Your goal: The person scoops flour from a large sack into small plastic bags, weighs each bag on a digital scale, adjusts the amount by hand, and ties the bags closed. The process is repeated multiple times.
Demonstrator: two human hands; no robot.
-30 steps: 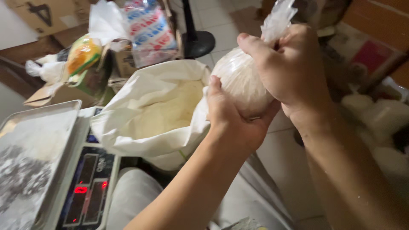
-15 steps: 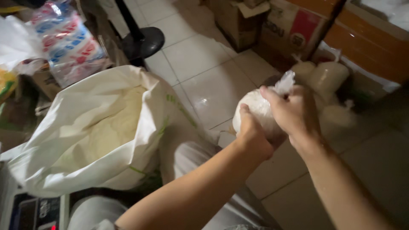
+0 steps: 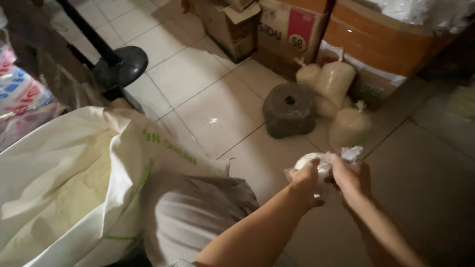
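So both hands, left hand (image 3: 308,179) and right hand (image 3: 352,177), are closed around a filled white bag (image 3: 316,163), lowered near three finished bags (image 3: 335,81); the big sack (image 3: 74,183) looks far from empty.

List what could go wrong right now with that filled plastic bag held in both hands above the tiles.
1. The small filled bag is pinched by the left hand and right hand above the bare tiled floor; a slip might burst it.
2. The tied bags lean by a round stone block; a careless set-down could topple them.
3. The big white sack gapes open beside the knee; a bump may spill its powder.
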